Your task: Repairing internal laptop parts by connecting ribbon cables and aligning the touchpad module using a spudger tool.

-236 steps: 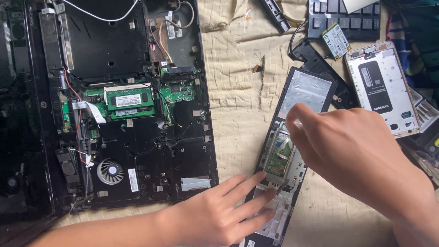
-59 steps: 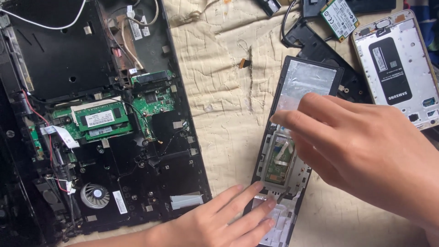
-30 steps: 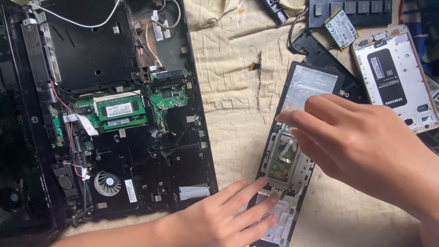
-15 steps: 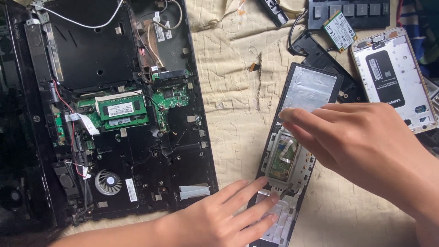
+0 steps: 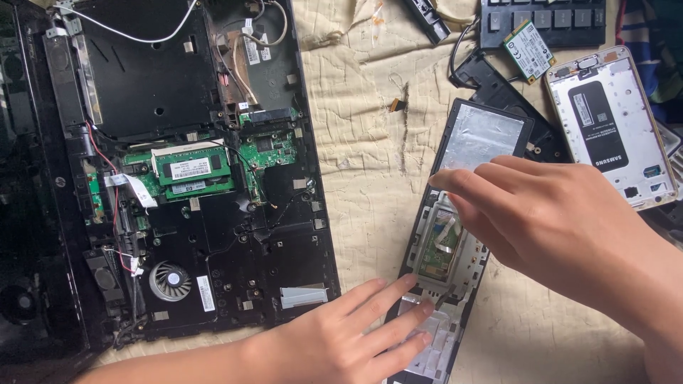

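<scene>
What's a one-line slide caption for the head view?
Both hands on a removed laptop panel: left hand pinning its lower end, right hand over its middle, beside the opened laptop.

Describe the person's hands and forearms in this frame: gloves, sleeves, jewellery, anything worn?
Both are bare. The left hand has no glove, ring or watch, and its forearm shows no sleeve up to the frame's bottom edge. The right hand is likewise ungloved, with no rings on its fingers, and its wrist is bare to the frame's edge. No tape, markings or straps show on either.
</scene>
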